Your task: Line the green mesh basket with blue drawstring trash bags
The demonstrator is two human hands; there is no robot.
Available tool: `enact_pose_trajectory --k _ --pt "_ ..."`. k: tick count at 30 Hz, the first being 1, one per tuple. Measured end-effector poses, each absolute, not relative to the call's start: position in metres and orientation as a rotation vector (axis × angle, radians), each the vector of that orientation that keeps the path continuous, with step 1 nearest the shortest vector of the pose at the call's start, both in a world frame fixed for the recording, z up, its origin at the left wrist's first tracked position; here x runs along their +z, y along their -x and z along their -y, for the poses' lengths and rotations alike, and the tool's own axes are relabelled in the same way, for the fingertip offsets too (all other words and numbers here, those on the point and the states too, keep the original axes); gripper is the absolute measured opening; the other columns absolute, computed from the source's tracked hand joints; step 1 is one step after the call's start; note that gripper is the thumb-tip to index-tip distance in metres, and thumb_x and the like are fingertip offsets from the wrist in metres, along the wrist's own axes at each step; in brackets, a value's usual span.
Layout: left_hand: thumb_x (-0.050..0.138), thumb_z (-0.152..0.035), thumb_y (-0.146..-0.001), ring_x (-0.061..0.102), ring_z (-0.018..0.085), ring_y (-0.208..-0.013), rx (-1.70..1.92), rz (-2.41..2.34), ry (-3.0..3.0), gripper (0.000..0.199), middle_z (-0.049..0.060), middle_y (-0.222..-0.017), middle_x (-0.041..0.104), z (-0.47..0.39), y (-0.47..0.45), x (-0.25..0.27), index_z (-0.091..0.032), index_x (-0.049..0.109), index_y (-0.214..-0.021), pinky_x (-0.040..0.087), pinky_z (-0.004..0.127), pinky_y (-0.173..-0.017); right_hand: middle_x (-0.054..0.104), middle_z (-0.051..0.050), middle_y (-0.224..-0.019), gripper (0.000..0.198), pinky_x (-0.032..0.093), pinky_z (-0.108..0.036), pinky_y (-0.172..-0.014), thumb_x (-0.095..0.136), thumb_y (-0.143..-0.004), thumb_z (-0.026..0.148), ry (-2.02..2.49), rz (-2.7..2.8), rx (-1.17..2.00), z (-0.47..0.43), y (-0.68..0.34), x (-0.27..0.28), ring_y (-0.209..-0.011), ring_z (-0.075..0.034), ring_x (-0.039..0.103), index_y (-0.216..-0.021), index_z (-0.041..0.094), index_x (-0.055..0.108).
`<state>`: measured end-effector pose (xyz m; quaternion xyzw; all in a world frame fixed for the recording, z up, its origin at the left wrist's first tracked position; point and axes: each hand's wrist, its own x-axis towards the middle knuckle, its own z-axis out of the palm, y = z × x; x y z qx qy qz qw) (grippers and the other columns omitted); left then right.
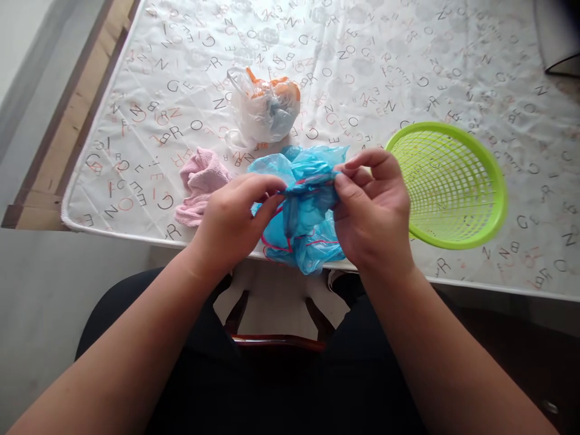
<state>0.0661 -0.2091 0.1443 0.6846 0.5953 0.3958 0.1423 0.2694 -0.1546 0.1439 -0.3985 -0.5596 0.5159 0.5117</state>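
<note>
Between my two hands is a thin, crumpled blue plastic bag [312, 220] with red lines along parts of it, perhaps a drawstring. My left hand [240, 208] pinches its left side between thumb and fingers. On the right, my right hand [374, 208] grips the gathered top edge with thumb and forefinger. The bag's lower folds hang at the table's near edge, and loose blue film spreads behind my fingers. A pink cloth [202, 181] lies crumpled just left of my left hand. Close to my right hand, a green mesh basket [496, 208] rests on its side.
Behind the blue bag sits a knotted whitish see-through bag [265, 115] with orange parts at its top. A white tablecloth [181, 54] printed with letters covers the table. A dark-edged object [559, 39] stands at the far right corner. Below the edge is a wooden stool [276, 342].
</note>
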Motion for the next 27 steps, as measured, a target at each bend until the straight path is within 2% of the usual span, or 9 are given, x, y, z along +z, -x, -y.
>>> enact_pose_trajectory --k 4,9,12,14,16,18,22,24,27 --pt "0.066 -0.016 -0.099 0.069 0.016 -0.085 1.174 -1.785 -1.810 0.013 0.003 -0.099 0.077 0.204 -0.062 0.143 -0.023 0.076 -0.106 0.059 0.031 -0.083 0.069 0.002 -0.097 0.023 0.062 -0.037 -0.082 0.072 -0.091 0.037 0.921 0.999 1.715 0.142 -0.271 0.135 -0.096 -0.019 0.072 -0.106 0.032 0.055" --pt "0.058 -0.012 -0.093 0.061 0.015 -0.071 1.196 -1.804 -1.619 0.016 0.001 -0.081 0.067 0.199 -0.058 0.140 -0.022 0.071 -0.093 0.054 0.030 -0.069 0.065 0.002 -0.094 0.037 0.058 -0.033 -0.073 0.079 -0.083 0.032 0.892 1.088 1.902 0.139 -0.270 0.133 -0.085 -0.017 0.067 -0.112 0.031 0.056" --pt "0.059 -0.012 -0.089 0.063 0.017 -0.075 1.195 -1.751 -1.665 0.013 0.002 -0.082 0.067 0.198 -0.057 0.143 -0.022 0.067 -0.088 0.057 0.032 -0.072 0.061 0.003 -0.093 0.038 0.052 -0.029 -0.068 0.081 -0.083 0.026 0.912 1.298 1.797 0.140 -0.265 0.131 -0.079 -0.013 0.062 -0.112 0.030 0.056" --pt "0.067 -0.019 -0.090 0.068 0.020 -0.090 1.171 -1.681 -1.787 0.007 0.004 -0.095 0.073 0.198 -0.058 0.144 -0.023 0.070 -0.095 0.060 0.035 -0.083 0.059 0.003 -0.093 0.030 0.050 -0.028 -0.066 0.077 -0.089 0.028 0.938 1.369 1.677 0.142 -0.261 0.130 -0.076 -0.012 0.059 -0.111 0.030 0.056" --pt "0.078 -0.029 -0.089 0.070 0.022 -0.098 1.105 -1.615 -1.894 0.016 0.006 -0.104 0.076 0.198 -0.061 0.141 -0.023 0.073 -0.103 0.061 0.037 -0.089 0.059 0.002 -0.097 0.024 0.050 -0.028 -0.065 0.072 -0.093 0.029 0.954 1.404 1.564 0.144 -0.258 0.129 -0.076 -0.011 0.057 -0.111 0.029 0.056" --pt "0.083 -0.035 -0.090 0.071 0.021 -0.091 1.048 -1.592 -1.923 0.019 0.005 -0.098 0.077 0.196 -0.064 0.136 -0.023 0.075 -0.101 0.060 0.035 -0.086 0.059 0.001 -0.101 0.020 0.051 -0.028 -0.067 0.069 -0.095 0.027 0.977 1.428 1.426 0.145 -0.257 0.127 -0.079 -0.012 0.058 -0.111 0.029 0.057" --pt "0.075 -0.040 -0.098 0.066 0.016 -0.075 1.125 -1.635 -1.742 0.018 0.002 -0.083 0.075 0.192 -0.067 0.127 -0.022 0.077 -0.096 0.055 0.029 -0.071 0.057 0.000 -0.099 0.017 0.050 -0.029 -0.070 0.062 -0.098 0.025 1.080 1.416 1.132 0.142 -0.259 0.115 -0.081 -0.013 0.058 -0.113 0.030 0.057" --pt "0.073 -0.043 -0.100 0.066 0.015 -0.074 1.206 -1.655 -1.580 0.021 0.002 -0.082 0.074 0.189 -0.066 0.124 -0.022 0.077 -0.098 0.054 0.028 -0.067 0.056 0.001 -0.094 0.015 0.047 -0.029 -0.065 0.057 -0.101 0.026 1.151 1.378 1.093 0.137 -0.261 0.109 -0.074 -0.013 0.054 -0.114 0.031 0.055" --pt "0.064 -0.045 -0.103 0.068 0.017 -0.077 1.309 -1.652 -1.339 0.023 0.003 -0.084 0.073 0.185 -0.060 0.118 -0.024 0.073 -0.097 0.057 0.030 -0.066 0.055 0.002 -0.084 0.008 0.041 -0.030 -0.059 0.055 -0.100 0.030 1.294 1.343 1.201 0.131 -0.262 0.102 -0.065 -0.013 0.049 -0.108 0.029 0.056"
